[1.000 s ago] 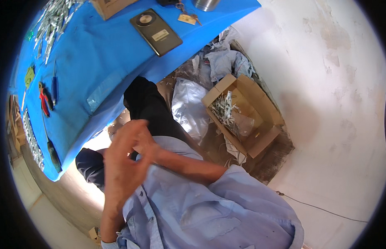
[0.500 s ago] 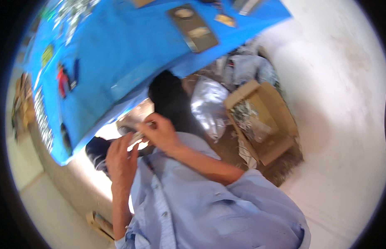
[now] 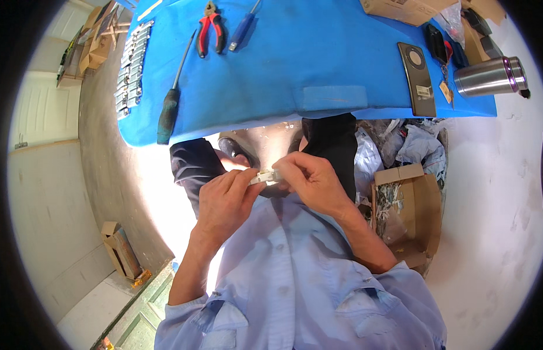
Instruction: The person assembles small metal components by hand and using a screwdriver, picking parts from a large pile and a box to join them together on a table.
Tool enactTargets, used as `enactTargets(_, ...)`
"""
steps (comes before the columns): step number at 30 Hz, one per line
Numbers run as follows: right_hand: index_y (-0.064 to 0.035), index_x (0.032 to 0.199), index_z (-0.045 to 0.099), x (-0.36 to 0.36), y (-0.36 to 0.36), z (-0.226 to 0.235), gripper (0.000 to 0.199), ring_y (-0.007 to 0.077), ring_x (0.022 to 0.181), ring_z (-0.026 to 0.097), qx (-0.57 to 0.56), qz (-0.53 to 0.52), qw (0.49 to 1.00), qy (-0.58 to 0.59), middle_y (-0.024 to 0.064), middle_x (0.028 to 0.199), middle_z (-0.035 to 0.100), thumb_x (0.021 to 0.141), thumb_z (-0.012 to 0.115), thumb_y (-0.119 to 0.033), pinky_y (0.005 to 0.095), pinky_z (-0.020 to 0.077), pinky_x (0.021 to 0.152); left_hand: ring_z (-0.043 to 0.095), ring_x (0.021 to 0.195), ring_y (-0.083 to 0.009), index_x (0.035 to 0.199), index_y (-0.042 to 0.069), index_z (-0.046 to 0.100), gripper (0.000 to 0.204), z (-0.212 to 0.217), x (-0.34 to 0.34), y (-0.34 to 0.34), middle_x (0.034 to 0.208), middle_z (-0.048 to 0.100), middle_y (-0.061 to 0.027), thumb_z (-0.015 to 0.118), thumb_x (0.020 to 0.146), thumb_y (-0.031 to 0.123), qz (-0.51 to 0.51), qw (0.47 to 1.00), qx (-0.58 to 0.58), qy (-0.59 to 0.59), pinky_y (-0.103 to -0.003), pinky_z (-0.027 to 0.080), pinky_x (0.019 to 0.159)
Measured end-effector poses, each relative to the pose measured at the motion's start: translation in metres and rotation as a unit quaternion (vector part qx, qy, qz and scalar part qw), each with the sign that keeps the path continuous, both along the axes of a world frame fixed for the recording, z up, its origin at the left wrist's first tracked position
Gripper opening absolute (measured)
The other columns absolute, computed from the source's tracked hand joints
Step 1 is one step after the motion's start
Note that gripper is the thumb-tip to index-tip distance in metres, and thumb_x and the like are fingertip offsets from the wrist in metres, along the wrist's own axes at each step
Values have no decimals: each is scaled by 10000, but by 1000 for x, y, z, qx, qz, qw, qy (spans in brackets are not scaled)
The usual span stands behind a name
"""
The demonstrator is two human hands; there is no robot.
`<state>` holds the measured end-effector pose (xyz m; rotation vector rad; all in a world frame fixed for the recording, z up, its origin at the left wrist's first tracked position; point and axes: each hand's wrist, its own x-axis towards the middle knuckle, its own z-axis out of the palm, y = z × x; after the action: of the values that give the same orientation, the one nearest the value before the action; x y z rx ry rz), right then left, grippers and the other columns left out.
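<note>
Left hand: the person's bare left hand [image 3: 223, 198] was bent inward, thumb and fingers closed on the left end of the small white piece.
Right hand: the bare right hand [image 3: 318, 181] met it from the other side, fingertips pinched together at the piece's right end.
White piece: this small, whitish, narrow part [image 3: 263, 177] was held up between the two hands, over the lap and just off the table's near edge — its finer shape was too small to tell.
Table: a bright blue cover [image 3: 271, 70] lay over its top.
Left edge: a row of shiny silver metal pieces [image 3: 133, 70] ran along it.
Near left corner: a long screwdriver with a dark green handle [image 3: 168, 116] lay beside it, handle end at the near edge.
Toward the far edge: red-and-black pliers [image 3: 219, 39] lay left of a blue-handled tool [image 3: 243, 30].
Near right corner: a dark, flat phone [image 3: 417, 79] reached the near edge; keys with a tan tag [image 3: 446, 90] and a brushed-steel bottle [image 3: 487, 78] were beyond it, toward the right edge.
Floor: an open brown cardboard box [image 3: 423, 210] — scraps inside — sat right of the person.
</note>
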<state>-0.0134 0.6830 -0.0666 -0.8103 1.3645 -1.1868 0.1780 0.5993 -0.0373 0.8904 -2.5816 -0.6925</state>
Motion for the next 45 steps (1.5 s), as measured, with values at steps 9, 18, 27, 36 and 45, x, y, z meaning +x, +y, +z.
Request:
enactTargets(9, -64, 1178, 678, -6, -12, 33, 349, 276, 890, 695, -209, 70, 905, 364, 107, 1030, 705, 846, 751, -143, 355, 558, 710, 647, 670, -244, 976, 44, 649, 239, 11, 9, -4, 781, 649, -63, 782, 818, 163, -11, 998, -54, -7, -350, 511, 596)
enactTargets(18, -27, 1082, 678, 4, -9, 28, 245, 276, 744, 687, -183, 62, 941, 279, 130, 921, 693, 862, 744, -112, 343, 531, 640, 641, 664, -253, 992, 43, 651, 237, 8, 16, -2, 772, 636, -75, 776, 830, 161, 24, 999, 10, 26, -353, 502, 578)
enactTargets(27, 15, 1088, 667, -1, -5, 27, 202, 94, 697, 617, -65, 151, 986, -5, 64, 803, 668, 955, 667, -138, 273, 500, 626, 634, 672, -223, 1093, 24, 699, 228, 19, 25, -7, 839, 683, -108, 686, 929, 182, 29, 942, 313, 118, -328, 489, 620)
enactTargets(36, 1, 1090, 663, 3, -7, 26, 190, 153, 688, 609, -39, 218, 975, 17, 63, 759, 618, 970, 632, -142, 296, 470, 621, 622, 658, -217, 1038, 21, 717, 186, 29, 30, -12, 790, 673, -105, 677, 923, 162, 21, 938, 339, 69, -321, 480, 608)
enactTargets(45, -71, 1032, 640, 7, -8, 25, 203, 354, 751, 654, -124, 236, 918, 292, 113, 796, 651, 932, 654, -246, 448, 488, 693, 659, 710, -312, 1097, 42, 638, 222, 37, 26, -6, 806, 654, -121, 666, 885, 104, -39, 982, 178, -51, -403, 509, 595)
